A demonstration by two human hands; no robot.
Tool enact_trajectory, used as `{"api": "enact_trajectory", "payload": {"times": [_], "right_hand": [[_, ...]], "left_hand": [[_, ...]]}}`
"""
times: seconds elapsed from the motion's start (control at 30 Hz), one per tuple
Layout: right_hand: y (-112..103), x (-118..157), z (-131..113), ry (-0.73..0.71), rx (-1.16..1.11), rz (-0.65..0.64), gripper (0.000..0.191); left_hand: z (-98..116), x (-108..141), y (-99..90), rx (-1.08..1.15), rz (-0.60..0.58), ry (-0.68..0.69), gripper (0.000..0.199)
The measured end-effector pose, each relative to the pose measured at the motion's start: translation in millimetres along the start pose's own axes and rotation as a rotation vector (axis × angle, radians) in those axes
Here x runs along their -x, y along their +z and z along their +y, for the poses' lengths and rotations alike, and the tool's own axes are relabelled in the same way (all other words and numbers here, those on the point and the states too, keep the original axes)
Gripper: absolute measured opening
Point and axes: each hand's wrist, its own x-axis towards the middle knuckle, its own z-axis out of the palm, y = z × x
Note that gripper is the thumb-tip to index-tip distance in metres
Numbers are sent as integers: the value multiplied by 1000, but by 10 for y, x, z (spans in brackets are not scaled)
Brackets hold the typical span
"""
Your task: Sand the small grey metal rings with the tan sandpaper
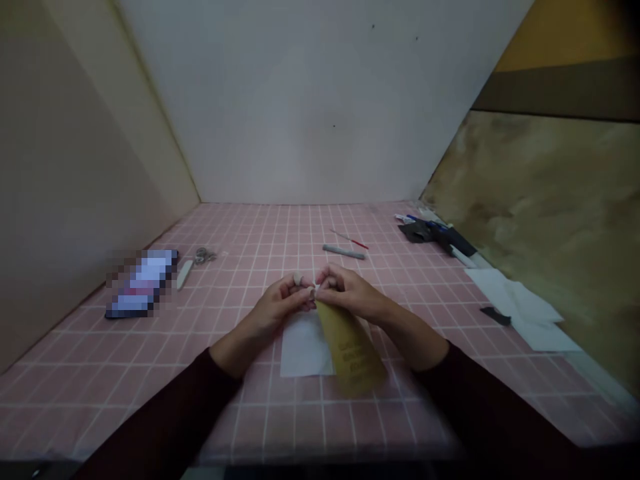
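My right hand (353, 292) pinches the top end of a yellow-brown strip with faint printing, which looks like a sheet of sandpaper (354, 353). The strip hangs toward me at a slant, its lower end slightly blurred. Close against it, my left hand (280, 301) has its thumb and fingers pressed together at the fingertips of the right. Whatever small thing lies between those fingers is too small to make out. Under both hands a white sheet of paper (304, 350) lies on the table, partly covered by the strip.
A grey stick (344, 252) and a thin red-handled tool (359, 244) lie beyond my hands on the checked pink cloth (255, 427). At left are a phone (143, 285), a white flat stick (185, 275) and a small metallic cluster (203, 255). White papers (520, 308) and dark scraps (417, 231) lie right.
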Motion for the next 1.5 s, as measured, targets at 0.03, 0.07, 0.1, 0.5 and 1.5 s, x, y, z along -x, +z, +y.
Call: {"api": "enact_trajectory", "payload": {"times": [0.03,0.07,0.1,0.5,1.5], "right_hand": [[6,2,11,-2,2,0,25],[13,2,19,-6,4,1,24],[21,2,25,-12,8,4,24],[34,-13,79,-1,487,114,25],[169,81,-34,-111,525,189,19]], "left_hand": [[-11,3,4,-10,2,-6,24],[-20,6,8,-19,1,-10,25],[-27,8,12,-26,-2,-12,25],[-4,55,69,-147,36,-9,24],[78,105,64,-340,-78,-53,20]]}}
